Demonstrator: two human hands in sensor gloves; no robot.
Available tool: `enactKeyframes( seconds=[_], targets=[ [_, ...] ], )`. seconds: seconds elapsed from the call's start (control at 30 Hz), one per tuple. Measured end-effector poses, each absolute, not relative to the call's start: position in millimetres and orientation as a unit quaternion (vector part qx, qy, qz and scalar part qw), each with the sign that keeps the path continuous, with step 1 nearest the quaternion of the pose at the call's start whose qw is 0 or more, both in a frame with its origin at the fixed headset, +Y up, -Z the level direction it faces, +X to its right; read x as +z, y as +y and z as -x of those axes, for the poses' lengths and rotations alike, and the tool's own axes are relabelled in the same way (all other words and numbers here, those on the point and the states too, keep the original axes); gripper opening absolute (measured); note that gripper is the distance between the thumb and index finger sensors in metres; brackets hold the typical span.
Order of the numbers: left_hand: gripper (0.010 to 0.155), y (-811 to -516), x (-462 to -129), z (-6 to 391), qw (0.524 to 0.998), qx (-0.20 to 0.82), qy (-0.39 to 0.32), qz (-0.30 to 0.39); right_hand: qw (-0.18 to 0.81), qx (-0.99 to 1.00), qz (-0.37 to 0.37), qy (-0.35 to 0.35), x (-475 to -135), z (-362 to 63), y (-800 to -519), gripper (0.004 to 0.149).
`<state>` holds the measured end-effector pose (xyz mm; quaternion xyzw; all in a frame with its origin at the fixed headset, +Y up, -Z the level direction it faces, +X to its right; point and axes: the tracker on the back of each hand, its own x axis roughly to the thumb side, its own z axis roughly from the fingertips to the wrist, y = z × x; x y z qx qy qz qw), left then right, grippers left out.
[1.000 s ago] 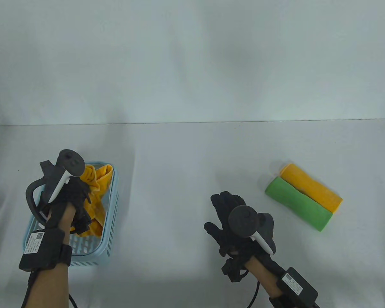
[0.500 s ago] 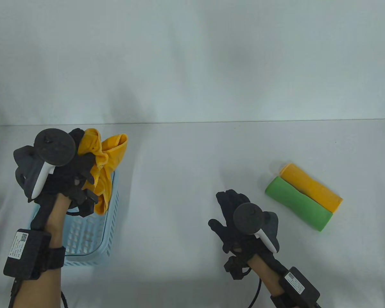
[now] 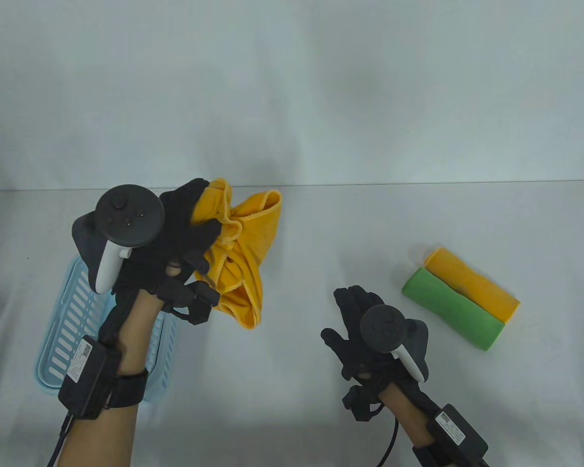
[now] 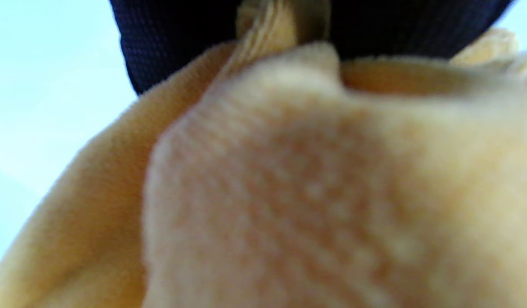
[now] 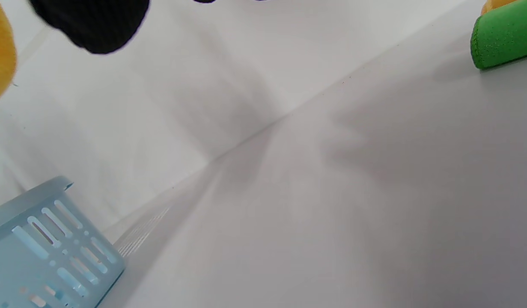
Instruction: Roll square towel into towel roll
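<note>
My left hand (image 3: 194, 233) grips a crumpled yellow towel (image 3: 243, 258) and holds it in the air, to the right of the light blue basket (image 3: 73, 311). In the left wrist view the towel (image 4: 314, 192) fills the picture, blurred, under the dark glove (image 4: 177, 38). My right hand (image 3: 355, 316) hovers low over the table right of centre, fingers straight and holding nothing. Its thumb tip (image 5: 92, 25) shows at the top of the right wrist view.
A green towel roll (image 3: 450, 309) and a yellow towel roll (image 3: 474, 284) lie side by side at the right. The green roll's end (image 5: 503, 38) shows in the right wrist view, with the basket's corner (image 5: 45, 244) at lower left. The table's back edge meets a white wall.
My left hand has lifted the yellow towel out of the basket and carried it up and to the right. My right hand has drifted slightly to the right.
</note>
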<state>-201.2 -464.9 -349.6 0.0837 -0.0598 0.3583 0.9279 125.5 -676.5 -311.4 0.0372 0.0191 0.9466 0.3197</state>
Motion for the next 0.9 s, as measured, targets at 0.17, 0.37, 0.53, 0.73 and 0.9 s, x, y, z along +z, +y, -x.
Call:
enactKeyframes(
  seconds=[0.17,0.37,0.53,0.73,0.9],
  targets=[
    [0.070,-504.4,-350.7,180.4,0.920,0.381,-0.079,-0.053,0.335,0.942,-0.031,0.014,-311.9,-130.0,-674.4,0.079],
    [0.070,-555.5,-345.5,170.1,0.911,0.402,-0.081,-0.032,0.333,0.942,-0.031,0.009,-312.3,-131.1,-673.9,0.079],
    [0.069,-595.5,-339.1,171.1,0.896,0.438,-0.073,-0.013,0.334,0.942,-0.032,0.007,-312.3,-130.8,-674.2,0.078],
    [0.066,-617.3,-338.2,173.9,0.885,0.459,-0.073,0.031,0.331,0.943,-0.031,0.008,-312.8,-129.2,-675.5,0.077],
    [0.062,-621.9,-337.9,180.5,0.876,0.475,-0.072,0.036,0.340,0.940,-0.023,0.004,-313.7,-131.6,-674.6,0.075]
  ],
)
